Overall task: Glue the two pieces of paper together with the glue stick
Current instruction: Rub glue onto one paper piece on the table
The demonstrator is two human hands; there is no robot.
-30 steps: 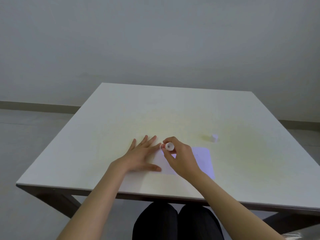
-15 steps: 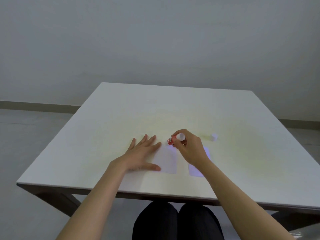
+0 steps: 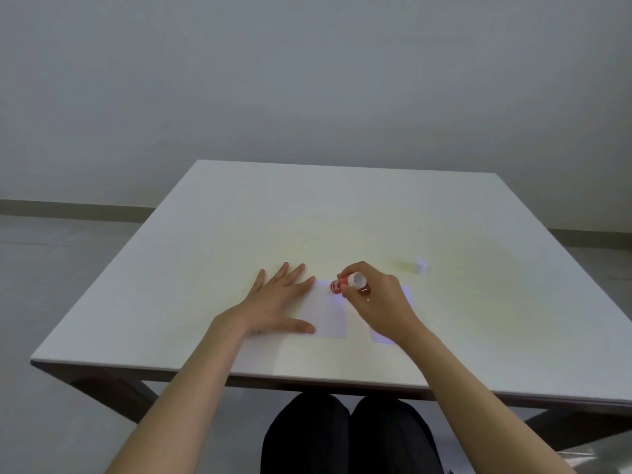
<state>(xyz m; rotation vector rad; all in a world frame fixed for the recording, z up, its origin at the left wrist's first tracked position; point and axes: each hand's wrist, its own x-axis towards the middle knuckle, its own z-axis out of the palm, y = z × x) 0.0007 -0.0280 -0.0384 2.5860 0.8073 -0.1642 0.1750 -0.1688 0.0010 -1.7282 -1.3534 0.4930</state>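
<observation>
The left hand [image 3: 273, 302] lies flat, fingers spread, on one paper [image 3: 328, 313]; the right hand [image 3: 379, 302] fingers grip the glue stick [image 3: 345, 283] at its far-right corner.

Bare forearms, no sleeves visible; black trousers [image 3: 349, 436] on both legs below table edge.

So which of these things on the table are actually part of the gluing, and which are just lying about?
Part of the job:
- glue stick, held in the right hand
- left paper, pinned by the left hand
- right paper, partly under the right hand

Lying about:
- small white cap, probably the glue stick's
- table
</observation>
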